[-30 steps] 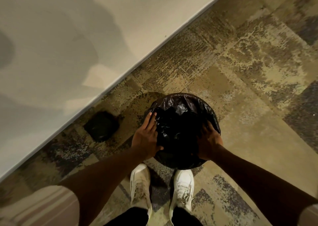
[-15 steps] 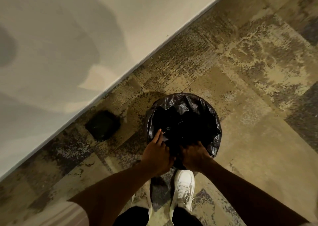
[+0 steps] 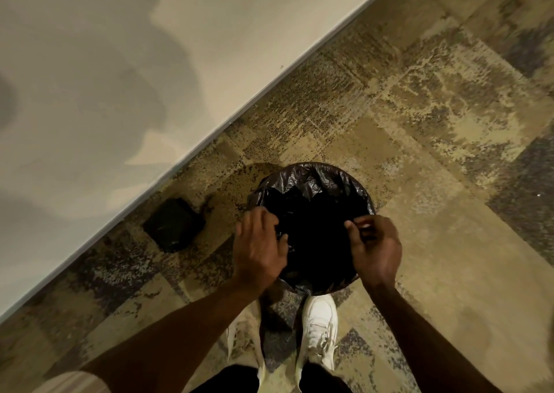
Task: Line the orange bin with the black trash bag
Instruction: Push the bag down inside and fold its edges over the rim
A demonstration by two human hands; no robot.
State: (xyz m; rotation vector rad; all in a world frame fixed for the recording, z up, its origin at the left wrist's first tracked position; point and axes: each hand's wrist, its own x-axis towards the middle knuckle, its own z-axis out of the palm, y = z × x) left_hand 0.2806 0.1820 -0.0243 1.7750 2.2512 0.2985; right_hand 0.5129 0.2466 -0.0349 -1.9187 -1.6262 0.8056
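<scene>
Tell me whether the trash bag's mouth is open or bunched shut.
Open. The black trash bag is folded over the far rim, its dark hollow showing, while the left hand and right hand work the near edges.

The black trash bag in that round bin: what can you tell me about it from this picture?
The black trash bag is thin, glossy, crinkled plastic. Its mouth is folded out over the round bin's rim, covering it so fully that none of the bin shows. The inside sags into a dark hollow. It stands on patterned carpet near a pale wall, just ahead of white shoes. The left hand touches its left edge; the right hand pinches plastic at the right edge.
</scene>
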